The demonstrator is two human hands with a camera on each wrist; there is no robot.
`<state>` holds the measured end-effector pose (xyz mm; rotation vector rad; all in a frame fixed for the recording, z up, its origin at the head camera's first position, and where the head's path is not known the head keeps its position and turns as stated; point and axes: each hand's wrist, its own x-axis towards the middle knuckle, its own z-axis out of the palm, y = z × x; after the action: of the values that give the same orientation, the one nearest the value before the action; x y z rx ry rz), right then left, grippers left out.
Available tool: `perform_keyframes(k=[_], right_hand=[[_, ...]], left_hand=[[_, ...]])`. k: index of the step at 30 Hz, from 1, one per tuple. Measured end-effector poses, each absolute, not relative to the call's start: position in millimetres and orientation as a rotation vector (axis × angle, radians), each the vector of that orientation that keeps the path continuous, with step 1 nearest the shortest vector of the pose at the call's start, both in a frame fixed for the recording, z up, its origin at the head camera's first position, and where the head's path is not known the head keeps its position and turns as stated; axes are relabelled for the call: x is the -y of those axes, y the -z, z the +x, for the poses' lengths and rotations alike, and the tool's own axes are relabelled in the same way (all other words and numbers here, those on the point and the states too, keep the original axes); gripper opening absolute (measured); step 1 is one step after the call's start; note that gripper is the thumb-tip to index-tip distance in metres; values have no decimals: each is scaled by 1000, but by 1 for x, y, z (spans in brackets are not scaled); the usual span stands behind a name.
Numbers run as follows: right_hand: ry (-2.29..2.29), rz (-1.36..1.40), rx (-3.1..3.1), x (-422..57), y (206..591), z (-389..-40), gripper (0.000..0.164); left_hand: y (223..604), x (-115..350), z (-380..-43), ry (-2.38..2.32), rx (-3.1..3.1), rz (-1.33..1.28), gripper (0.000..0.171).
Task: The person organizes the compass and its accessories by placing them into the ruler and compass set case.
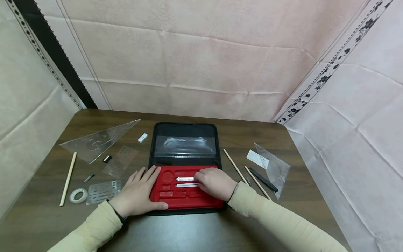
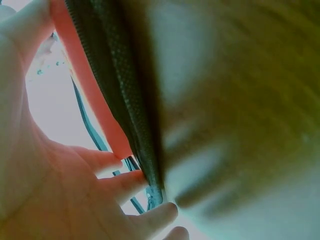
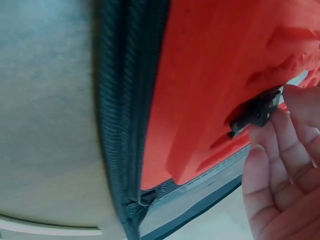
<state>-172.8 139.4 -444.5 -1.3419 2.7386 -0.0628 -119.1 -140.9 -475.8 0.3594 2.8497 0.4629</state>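
Note:
A red moulded tray [image 1: 204,203] fills the near half of an unfolded black zip case [image 1: 185,126]. My left hand [image 1: 138,192] lies over the tray's left side, fingers spread and fairly straight, the thumb along the near edge. In the left wrist view its fingers [image 2: 125,185] touch the case's zipped rim [image 2: 127,95]. Over the tray's right part, my right hand [image 1: 217,183] pinches the black head of a drawing compass [image 3: 260,110]. Two slim silver shafts [image 1: 185,179] stick out left of those fingertips; whether both belong to the compass I cannot tell.
Left of the case lie a clear set square [image 1: 94,141], a white eraser [image 1: 142,138], a tape roll [image 1: 73,200], a stencil [image 1: 102,192] and a wooden stick [image 1: 68,178]. Rightward are two more sticks [image 1: 234,164], a black pen-like tool [image 1: 264,180] and another set square [image 1: 278,171].

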Motion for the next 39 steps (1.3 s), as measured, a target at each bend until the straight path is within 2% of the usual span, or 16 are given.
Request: perform_keyframes(k=[7,13,19,27,36,39], right_hand=[[164,-1325,-2829,-167,438,-168,24],[170,-1378,-2805,-186,445,-167,32],[161,-1487,-2774,-185,449,-167,33],[160,-1426,-2731,-176,449,-172,28],[58,-1600,-2726,-168,453,-174,13],[32,-1587,-2744,-168,454,-172,16]], left_hand=[[476,142,-119,-477,-2846,372,124],[475,144,-118,-491,-2853,376,124],[476,144,-119,-493,-2852,389,124],[476,143,-119,-493,-2841,390,124],[475,144,-118,-495,-2850,396,124],[476,144,-119,-493,-2846,392,124]])
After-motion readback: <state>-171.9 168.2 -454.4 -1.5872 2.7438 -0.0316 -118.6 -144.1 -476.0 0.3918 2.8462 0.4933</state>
